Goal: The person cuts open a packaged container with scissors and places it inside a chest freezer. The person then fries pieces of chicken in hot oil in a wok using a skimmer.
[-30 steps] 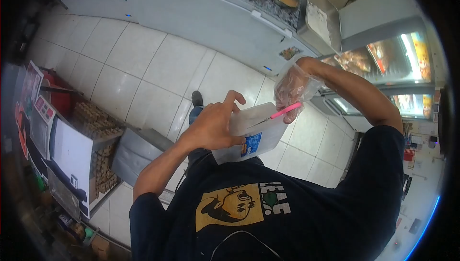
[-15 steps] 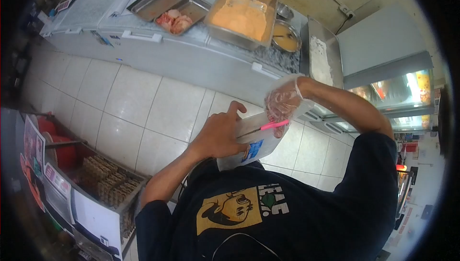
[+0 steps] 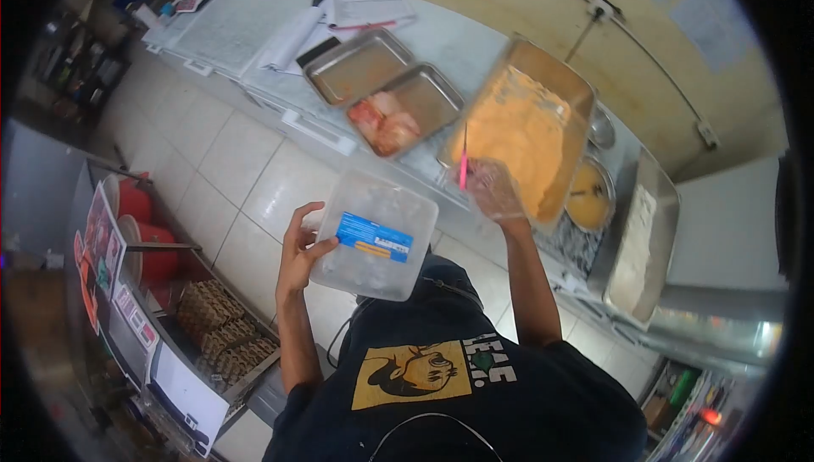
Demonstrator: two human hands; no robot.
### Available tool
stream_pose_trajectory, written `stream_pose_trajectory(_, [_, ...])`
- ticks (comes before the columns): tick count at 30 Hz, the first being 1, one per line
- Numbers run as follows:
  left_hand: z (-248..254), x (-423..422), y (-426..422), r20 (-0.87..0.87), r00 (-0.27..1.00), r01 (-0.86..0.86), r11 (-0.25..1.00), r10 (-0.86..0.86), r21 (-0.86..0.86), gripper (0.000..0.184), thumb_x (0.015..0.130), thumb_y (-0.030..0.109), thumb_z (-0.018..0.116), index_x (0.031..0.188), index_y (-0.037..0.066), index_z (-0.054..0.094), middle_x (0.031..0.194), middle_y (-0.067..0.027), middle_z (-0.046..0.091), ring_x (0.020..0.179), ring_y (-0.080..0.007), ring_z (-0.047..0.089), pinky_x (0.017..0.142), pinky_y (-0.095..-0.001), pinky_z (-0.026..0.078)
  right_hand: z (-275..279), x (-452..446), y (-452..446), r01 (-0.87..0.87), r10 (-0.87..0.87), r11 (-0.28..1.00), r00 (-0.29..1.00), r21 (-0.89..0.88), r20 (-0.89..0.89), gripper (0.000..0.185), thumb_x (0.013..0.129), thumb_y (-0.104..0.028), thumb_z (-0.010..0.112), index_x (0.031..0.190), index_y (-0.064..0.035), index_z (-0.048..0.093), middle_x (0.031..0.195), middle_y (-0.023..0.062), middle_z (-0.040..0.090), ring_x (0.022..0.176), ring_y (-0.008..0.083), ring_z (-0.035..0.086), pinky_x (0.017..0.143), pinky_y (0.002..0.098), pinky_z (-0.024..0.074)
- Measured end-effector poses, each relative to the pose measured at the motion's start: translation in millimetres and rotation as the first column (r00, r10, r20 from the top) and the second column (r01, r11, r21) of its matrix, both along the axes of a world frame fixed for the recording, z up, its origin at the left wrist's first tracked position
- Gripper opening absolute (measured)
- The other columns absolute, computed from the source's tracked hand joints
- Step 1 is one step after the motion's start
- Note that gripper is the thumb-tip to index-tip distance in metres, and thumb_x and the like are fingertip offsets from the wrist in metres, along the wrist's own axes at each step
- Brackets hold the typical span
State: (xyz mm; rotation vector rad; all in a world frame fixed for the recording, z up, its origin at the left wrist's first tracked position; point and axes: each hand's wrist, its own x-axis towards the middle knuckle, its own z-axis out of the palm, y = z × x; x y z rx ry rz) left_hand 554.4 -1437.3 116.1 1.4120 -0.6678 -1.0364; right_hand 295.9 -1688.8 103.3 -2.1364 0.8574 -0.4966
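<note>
My left hand (image 3: 301,250) grips the left side of a translucent square plastic container (image 3: 398,280), thumb over its face. A blue label faces up. My right hand (image 3: 493,189) wears a clear plastic glove and is closed on a slim pink-handled knife (image 3: 464,169), its thin blade pointing away from me. That hand is at the near edge of a deep metal pan of orange powder (image 3: 521,123); whether it touches the pan I cannot tell. Left of the knife, pieces of raw meat (image 3: 386,123) lie in a shallow metal tray (image 3: 434,97).
Another shallow tray (image 3: 356,68) and open papers (image 3: 365,13) lie farther left on the white chest freezer (image 3: 246,25). A bowl of yellow liquid (image 3: 589,195) and a long pan of white powder (image 3: 640,242) stand right. A crate of cartons (image 3: 225,331) sits low left.
My right hand has moved from the container, carrying the knife, forward to the orange powder pan. My left hand has shifted left with the container, whose label now faces up. The view has turned.
</note>
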Motion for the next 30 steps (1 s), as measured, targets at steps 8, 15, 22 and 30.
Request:
stream_pose_trajectory(8, [-12.7,63.2,-55.5,-0.226,0.807,-0.562,0.827,0.545,-0.011,0.059,0.077,0.003,0.068,0.127,0.008,0.038,0.101,-0.0181,0.063,0.087,-0.0234,0.064,0.073,-0.0329,0.052,-75.0,194.3,-302.5,0.249,-0.452,0.840,0.813,-0.483,-0.367,0.040,0.079,-0.038,0.057,0.089,-0.0008,0.068,0.095,0.0236,0.066,0.091,0.0376,0.065,0.076,0.0461,0.0522])
stream_pose_trajectory(15, [-42.4,189.9,-115.0,-0.404,0.683,-0.681,0.731,0.609,-0.050,0.046,0.085,0.009,0.065,0.124,0.007,0.041,0.103,-0.0136,0.062,0.090,-0.0198,0.062,0.077,-0.0320,0.052,-166.6,207.1,-432.4,0.261,-0.515,0.853,0.559,-0.451,-0.650,0.051,0.080,-0.044,0.062,0.106,0.0005,0.064,0.116,0.0238,0.060,0.109,0.0354,0.059,0.091,0.0410,0.0474])
stream_pose_trajectory(22, [-79.9,398.4,-192.9,-0.488,0.728,-0.564,0.826,0.481,-0.027,0.035,0.089,0.013,0.059,0.120,0.008,0.044,0.106,-0.0106,0.060,0.096,-0.0189,0.060,0.082,-0.0328,0.050,-177.6,192.4,-412.7,0.247,-0.495,0.865,0.556,-0.436,-0.668,0.032,0.080,-0.034,0.063,0.099,-0.0095,0.070,0.090,0.0167,0.068,0.087,0.0299,0.067,0.077,0.0394,0.0515])
stream_pose_trajectory(30, [-54.2,562.9,-267.9,-0.573,0.716,-0.460,0.887,0.399,0.042,0.035,0.087,0.026,0.060,0.112,0.006,0.045,0.109,-0.0100,0.056,0.103,-0.0224,0.056,0.089,-0.0392,0.047,-69.3,302.6,-337.8,0.523,-0.707,0.683,0.649,-0.510,-0.281,0.025,0.081,-0.026,0.062,0.095,-0.0076,0.071,0.089,0.0139,0.070,0.082,0.0299,0.067,0.075,0.0380,0.0517])
